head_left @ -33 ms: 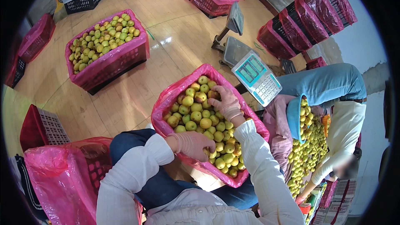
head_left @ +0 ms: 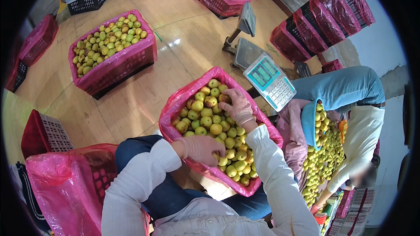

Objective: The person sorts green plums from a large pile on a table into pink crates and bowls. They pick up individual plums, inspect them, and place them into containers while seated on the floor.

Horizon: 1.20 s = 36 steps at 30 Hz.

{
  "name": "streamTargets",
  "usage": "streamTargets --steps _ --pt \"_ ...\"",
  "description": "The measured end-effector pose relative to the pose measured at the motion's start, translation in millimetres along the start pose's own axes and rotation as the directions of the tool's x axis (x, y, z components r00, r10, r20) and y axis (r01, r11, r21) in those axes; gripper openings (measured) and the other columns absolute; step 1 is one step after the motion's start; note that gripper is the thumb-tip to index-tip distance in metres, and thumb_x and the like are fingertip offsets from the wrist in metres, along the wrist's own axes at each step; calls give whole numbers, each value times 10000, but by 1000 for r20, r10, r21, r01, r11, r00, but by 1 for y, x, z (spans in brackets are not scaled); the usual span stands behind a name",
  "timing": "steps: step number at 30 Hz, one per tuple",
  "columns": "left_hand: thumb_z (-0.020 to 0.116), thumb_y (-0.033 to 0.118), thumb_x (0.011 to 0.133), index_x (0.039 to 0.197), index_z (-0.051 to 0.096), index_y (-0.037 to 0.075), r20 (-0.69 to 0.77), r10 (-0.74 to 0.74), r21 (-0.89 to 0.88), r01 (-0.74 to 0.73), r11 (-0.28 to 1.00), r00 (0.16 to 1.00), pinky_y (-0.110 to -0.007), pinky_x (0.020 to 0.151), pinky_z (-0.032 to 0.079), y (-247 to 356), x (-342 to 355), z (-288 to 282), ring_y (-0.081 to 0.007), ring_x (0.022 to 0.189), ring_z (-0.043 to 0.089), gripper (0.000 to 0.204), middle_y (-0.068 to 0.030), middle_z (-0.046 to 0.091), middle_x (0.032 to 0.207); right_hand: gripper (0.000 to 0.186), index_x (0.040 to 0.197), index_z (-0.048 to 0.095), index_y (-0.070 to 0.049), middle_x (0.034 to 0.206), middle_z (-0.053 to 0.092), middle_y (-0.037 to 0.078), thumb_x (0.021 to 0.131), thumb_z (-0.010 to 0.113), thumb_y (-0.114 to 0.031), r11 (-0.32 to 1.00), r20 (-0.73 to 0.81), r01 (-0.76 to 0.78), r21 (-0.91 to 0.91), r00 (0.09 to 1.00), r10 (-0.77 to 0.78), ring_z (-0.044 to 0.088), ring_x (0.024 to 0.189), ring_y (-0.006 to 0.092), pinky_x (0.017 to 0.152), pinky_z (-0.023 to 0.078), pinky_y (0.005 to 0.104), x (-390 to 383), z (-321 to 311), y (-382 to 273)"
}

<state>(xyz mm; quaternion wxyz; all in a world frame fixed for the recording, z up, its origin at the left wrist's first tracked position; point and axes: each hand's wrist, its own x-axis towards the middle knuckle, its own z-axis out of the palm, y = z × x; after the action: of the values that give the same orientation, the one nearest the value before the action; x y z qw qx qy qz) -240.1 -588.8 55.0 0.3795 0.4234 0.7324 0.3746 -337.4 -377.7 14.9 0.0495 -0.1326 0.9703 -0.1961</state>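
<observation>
A crate [head_left: 186,88] lined with pink plastic stands before my knees, full of small round green jujubes [head_left: 205,112], some with brown blotches. Both my hands wear thin pinkish striped gloves. My left hand [head_left: 200,148] rests over the near left part of the fruit, its fingers curled down round a jujube at the fingertips. At the crate's right side my right hand [head_left: 239,108] lies on the heap. Its thumb and forefinger curve round a brownish jujube, and the other fingers are bent against the fruit.
A scale [head_left: 269,81] with a lit display stands beyond the crate's right side. Another full pink-lined crate [head_left: 120,72] is at far left. Lined crates [head_left: 321,19] are stacked at far right. On the right a person [head_left: 361,131] reaches over loose fruit beside a blue basket [head_left: 309,124].
My left hand has shifted very slightly left, with its fingers still curled at the fruit. My right hand stays in almost the same place.
</observation>
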Motion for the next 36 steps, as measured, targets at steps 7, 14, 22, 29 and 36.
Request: streamTargets --steps 7,14,22,29,36 --pt "686 163 789 1154 597 59 -673 -99 -164 -17 986 733 -345 886 498 -57 -54 -44 -253 983 620 390 -132 637 1049 502 1261 608 -155 1291 591 153 819 735 -357 991 -140 17 131 990 1 530 1214 366 1024 439 443 -19 -25 -11" --pt "676 162 778 1133 541 49 -711 -469 -421 217 881 524 -367 850 512 -63 -33 -44 -291 952 649 397 -163 655 996 375 1182 632 -91 1172 640 159 851 706 -252 976 -143 123 180 985 -97 572 1121 375 958 470 464 -81 -37 -11" --pt "638 419 841 1206 589 67 -708 -469 52 701 711 528 -482 868 533 -47 16 -47 -384 979 670 509 -230 688 1035 318 1140 657 -93 1126 653 170 852 701 -218 968 -204 152 199 973 -111 592 1081 380 942 479 460 -136 -53 2" --pt "656 381 837 1164 547 92 -746 -430 39 678 734 508 -490 801 544 -16 31 -40 -370 955 672 450 -196 682 1040 297 1116 667 -71 1089 665 176 851 703 -201 972 -254 77 223 967 -19 608 1056 376 920 491 452 -160 -57 44" --pt "624 283 850 1116 549 155 -662 -273 461 667 585 698 -472 727 555 -6 89 -21 -318 939 678 304 -114 659 1018 298 1118 662 -40 1051 697 144 858 703 -179 974 -326 101 204 945 -30 651 1004 318 877 511 386 -160 -74 60"
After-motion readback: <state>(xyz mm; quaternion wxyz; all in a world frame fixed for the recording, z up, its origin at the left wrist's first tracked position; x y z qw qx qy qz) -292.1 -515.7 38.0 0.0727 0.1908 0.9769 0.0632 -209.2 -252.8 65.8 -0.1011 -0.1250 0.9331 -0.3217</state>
